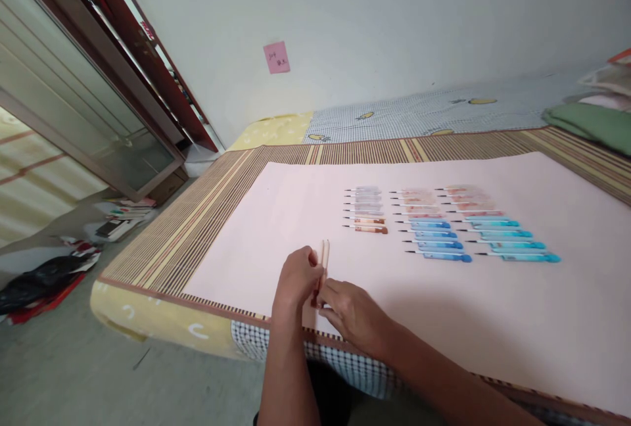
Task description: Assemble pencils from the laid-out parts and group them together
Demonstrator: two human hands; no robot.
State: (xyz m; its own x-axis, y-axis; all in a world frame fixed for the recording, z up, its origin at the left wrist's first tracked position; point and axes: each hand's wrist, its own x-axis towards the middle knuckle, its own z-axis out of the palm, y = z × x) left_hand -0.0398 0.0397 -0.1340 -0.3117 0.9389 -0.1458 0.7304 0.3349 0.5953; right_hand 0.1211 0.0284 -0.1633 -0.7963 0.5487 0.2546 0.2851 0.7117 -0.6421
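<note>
Two slim, pale pens (324,254) with brown lower ends stand close together, tips pointing away from me. My left hand (296,276) is closed around their left side, fingers pinching the barrels. From the right, my right hand (352,311) has its fingers closed at the lower, brown ends. The fingers partly hide both pens. Beyond my hands, on a pale pink sheet (236,255), lie rows of similar thin pens with dark points: clear and brown ones (365,209), blue ones (436,242), pinkish ones (417,201) and turquoise ones (513,242).
The sheet covers a striped mat (162,229) on a bed with a yellow and checked cover (162,314). A pink note (277,58) is stuck to the wall. Folded green cloth (591,123) lies at the far right. A black bag (44,284) rests on the floor, left.
</note>
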